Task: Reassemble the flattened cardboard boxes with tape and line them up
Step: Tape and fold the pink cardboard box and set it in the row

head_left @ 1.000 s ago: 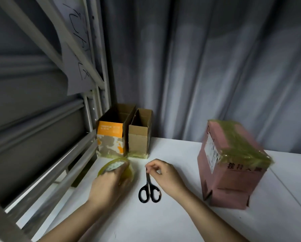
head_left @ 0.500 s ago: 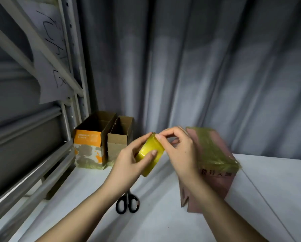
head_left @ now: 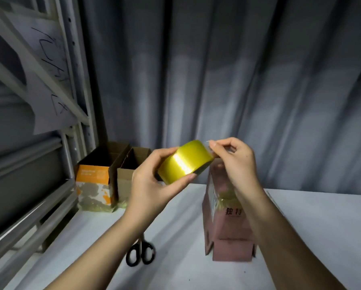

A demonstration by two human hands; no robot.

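My left hand [head_left: 148, 181] grips a yellow tape roll [head_left: 184, 162] in the air above the white table [head_left: 311, 227]. My right hand [head_left: 236, 162] pinches at the roll's upper right edge with thumb and forefinger. Behind and below my right arm stands a pink cardboard box [head_left: 227, 233], its top wrapped in yellowish tape and partly hidden by the arm. Two open boxes stand side by side at the back left: an orange and white box [head_left: 93, 185] and a plain brown box [head_left: 127, 178].
Black scissors [head_left: 141, 253] lie on the table under my left forearm. A grey metal rack [head_left: 50, 164] with a hanging paper sheet borders the table's left side. A grey curtain [head_left: 238, 80] hangs behind the table.
Both hands lifted from the table with the tape roll; my right hand left the scissors and now pinches at the roll's edge. The view shifted slightly.
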